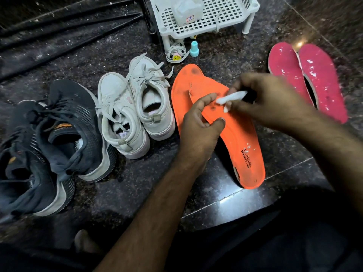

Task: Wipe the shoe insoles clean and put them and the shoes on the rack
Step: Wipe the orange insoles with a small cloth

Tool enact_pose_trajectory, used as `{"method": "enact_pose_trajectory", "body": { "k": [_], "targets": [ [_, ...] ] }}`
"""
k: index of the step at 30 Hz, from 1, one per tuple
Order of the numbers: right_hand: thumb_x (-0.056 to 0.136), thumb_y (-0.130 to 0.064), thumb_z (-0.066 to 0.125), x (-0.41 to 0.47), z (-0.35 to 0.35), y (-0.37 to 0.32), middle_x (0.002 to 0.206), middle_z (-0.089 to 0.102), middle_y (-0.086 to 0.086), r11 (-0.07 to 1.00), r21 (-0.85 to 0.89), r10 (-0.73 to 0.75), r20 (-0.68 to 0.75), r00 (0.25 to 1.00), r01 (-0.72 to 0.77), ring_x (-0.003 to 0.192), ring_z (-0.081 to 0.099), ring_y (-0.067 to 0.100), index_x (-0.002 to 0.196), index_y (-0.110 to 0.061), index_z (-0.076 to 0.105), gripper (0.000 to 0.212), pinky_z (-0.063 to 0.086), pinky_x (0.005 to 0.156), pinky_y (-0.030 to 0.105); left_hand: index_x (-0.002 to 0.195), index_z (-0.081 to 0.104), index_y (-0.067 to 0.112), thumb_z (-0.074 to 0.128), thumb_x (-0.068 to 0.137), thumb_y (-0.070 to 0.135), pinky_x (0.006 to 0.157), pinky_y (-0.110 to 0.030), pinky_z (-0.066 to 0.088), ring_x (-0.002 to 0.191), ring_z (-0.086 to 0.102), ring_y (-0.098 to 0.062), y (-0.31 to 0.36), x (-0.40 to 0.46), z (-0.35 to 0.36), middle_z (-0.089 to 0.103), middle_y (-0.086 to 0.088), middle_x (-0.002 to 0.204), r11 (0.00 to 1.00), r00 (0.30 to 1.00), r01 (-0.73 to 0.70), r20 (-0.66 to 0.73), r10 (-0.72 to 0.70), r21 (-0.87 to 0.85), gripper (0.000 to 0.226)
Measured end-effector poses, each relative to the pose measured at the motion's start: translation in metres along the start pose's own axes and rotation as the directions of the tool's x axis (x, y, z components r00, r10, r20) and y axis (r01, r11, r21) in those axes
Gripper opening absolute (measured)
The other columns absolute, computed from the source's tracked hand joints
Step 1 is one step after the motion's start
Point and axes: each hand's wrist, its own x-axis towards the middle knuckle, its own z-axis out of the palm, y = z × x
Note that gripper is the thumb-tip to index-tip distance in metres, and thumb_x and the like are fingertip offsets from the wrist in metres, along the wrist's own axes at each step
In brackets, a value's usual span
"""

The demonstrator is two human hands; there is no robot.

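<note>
left hand [198, 126] grips the orange insole [241, 138]; right hand [269, 97] pinches a white wipe [232, 97] over it.

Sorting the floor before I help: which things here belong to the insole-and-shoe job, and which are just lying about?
For the job: orange insoles, pink insoles, white wipe, white shoes, dark shoes, rack.

Lying about: teal-capped bottle, smiley-face item, container on the rack.

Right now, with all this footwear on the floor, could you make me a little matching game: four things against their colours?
Things:
1. running shoes
2. lace-up sneakers
3. insole that the left hand holds
4. pair of insoles on the right

Colours:
A. pink
B. orange
C. dark
D. white

Pairs: 1-C, 2-D, 3-B, 4-A
</note>
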Motion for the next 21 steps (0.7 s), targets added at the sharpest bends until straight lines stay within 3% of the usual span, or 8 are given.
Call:
{"method": "enact_pose_trajectory", "body": {
  "k": [3, 5, 7, 9, 13, 16, 18, 21],
  "targets": [
    [0.081, -0.03, 0.075, -0.001, 0.0, 0.003, 0.074, 0.062, -0.007, 0.991, -0.119, 0.06, -0.04, 0.997, -0.065, 0.071, 0.059, 0.014, 0.089, -0.026, 0.065, 0.013, 0.036, 0.059, 0.026, 0.127, 0.062, 0.023, 0.065, 0.077, 0.002, 0.076, -0.065, 0.053, 0.078, 0.055, -0.025, -0.002, -0.001, -0.001, 0.071, -0.023, 0.104, 1.0, 1.0, -0.002, 0.004, 0.001, 0.012, 0.055],
    [0.082, -0.029, 0.074, -0.001, -0.006, 0.006, 0.073, 0.061, -0.008, 0.992, -0.078, 0.092, -0.119, 0.989, -0.101, 0.07, 0.057, 0.015, 0.093, -0.025, 0.066, 0.014, 0.036, 0.062, 0.027, 0.129, 0.061, 0.021, 0.064, 0.079, -0.001, 0.081, -0.061, 0.055, 0.08, 0.059, -0.025, -0.001, -0.001, 0.0, 0.073, -0.019, 0.107, 1.0, 1.0, -0.005, 0.009, 0.005, -0.003, 0.055],
    [0.083, -0.029, 0.075, -0.001, -0.008, 0.003, 0.073, 0.065, -0.009, 0.998, 0.048, 0.05, -0.031, 0.998, -0.049, 0.065, 0.057, 0.009, 0.095, -0.025, 0.069, 0.015, 0.042, 0.061, 0.029, 0.129, 0.061, 0.02, 0.064, 0.078, -0.002, 0.075, -0.051, 0.054, 0.076, 0.056, -0.025, 0.0, 0.001, -0.001, 0.073, -0.021, 0.105, 1.0, 1.0, -0.008, -0.005, 0.008, -0.009, 0.055],
    [0.081, -0.031, 0.077, -0.002, -0.003, 0.001, 0.074, 0.067, -0.008, 0.999, 0.042, 0.017, 0.081, 0.997, -0.021, 0.065, 0.058, 0.006, 0.091, -0.028, 0.07, 0.012, 0.046, 0.062, 0.026, 0.129, 0.061, 0.021, 0.064, 0.079, -0.003, 0.068, -0.049, 0.048, 0.072, 0.05, -0.026, -0.001, 0.002, -0.001, 0.072, -0.021, 0.095, 1.0, 1.0, -0.005, -0.027, 0.005, 0.001, 0.056],
    [0.083, -0.03, 0.073, -0.001, -0.008, 0.005, 0.072, 0.06, -0.006, 0.986, -0.114, 0.108, -0.137, 0.985, -0.124, 0.071, 0.059, 0.017, 0.095, -0.028, 0.068, 0.013, 0.036, 0.061, 0.025, 0.131, 0.059, 0.015, 0.062, 0.084, -0.013, 0.079, -0.053, 0.058, 0.078, 0.063, -0.023, 0.001, -0.001, -0.001, 0.074, -0.017, 0.105, 1.0, 1.0, -0.001, -0.009, 0.001, -0.01, 0.055],
    [0.085, -0.029, 0.073, -0.001, -0.01, -0.002, 0.067, 0.059, -0.01, 0.997, 0.019, 0.077, -0.067, 0.995, -0.076, 0.061, 0.056, 0.006, 0.096, -0.024, 0.069, 0.013, 0.038, 0.055, 0.019, 0.128, 0.061, 0.02, 0.064, 0.08, -0.006, 0.072, -0.047, 0.054, 0.073, 0.057, -0.023, 0.003, -0.001, 0.0, 0.073, -0.017, 0.096, 1.0, 1.0, 0.0, -0.029, 0.0, 0.004, 0.055],
    [0.084, -0.032, 0.073, -0.002, -0.002, -0.001, 0.071, 0.063, -0.007, 0.995, -0.066, 0.079, -0.012, 0.997, -0.079, 0.069, 0.062, 0.016, 0.097, -0.026, 0.07, 0.015, 0.046, 0.063, 0.026, 0.126, 0.061, 0.025, 0.066, 0.077, 0.0, 0.069, -0.045, 0.051, 0.071, 0.053, -0.023, 0.001, -0.001, 0.0, 0.068, -0.013, 0.086, 1.0, 0.999, 0.006, -0.046, -0.005, 0.022, 0.055],
    [0.084, -0.036, 0.065, -0.003, -0.005, 0.007, 0.083, 0.068, 0.005, 0.943, -0.279, 0.128, -0.202, 0.971, -0.182, 0.082, 0.066, 0.034, 0.103, -0.027, 0.068, 0.021, 0.054, 0.07, 0.04, 0.129, 0.059, 0.021, 0.065, 0.083, -0.009, 0.074, -0.049, 0.057, 0.074, 0.059, -0.023, 0.003, -0.003, 0.0, 0.071, -0.019, 0.091, 1.0, 0.999, 0.011, -0.032, -0.011, 0.015, 0.055]
  ]
}}
